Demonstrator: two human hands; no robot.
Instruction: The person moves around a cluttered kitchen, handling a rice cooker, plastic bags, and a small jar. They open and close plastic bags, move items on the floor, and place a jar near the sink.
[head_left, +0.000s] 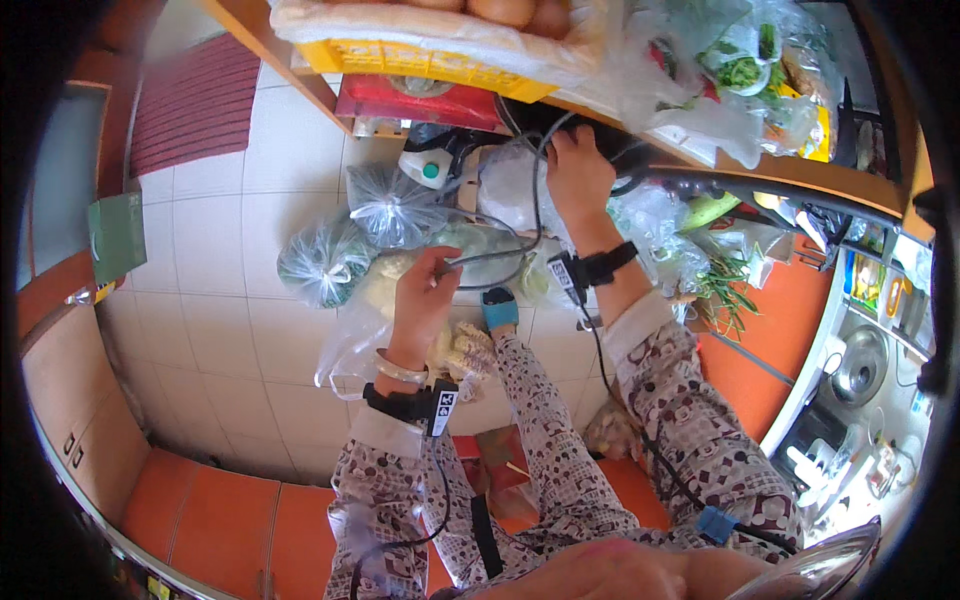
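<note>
A grey cable (538, 199) hangs in a loop between my two hands, above bagged goods on the floor. My left hand (426, 298) pinches the lower part of this loop between thumb and fingers. Higher up, my right hand (581, 180) is closed around the cable near the underside of a wooden table, its fingertips partly hidden in shadow. Behind the cable lies a pale plastic-wrapped bundle (510, 187). To its left stands a white jug with a green cap (430, 171).
Knotted plastic bags (394, 206) crowd the tiled floor (217, 322). A yellow crate (427, 67) of eggs and bagged vegetables (739, 71) sit on the table, whose wooden edge (810, 180) passes close by my right hand. My slippered foot (499, 307) stands below.
</note>
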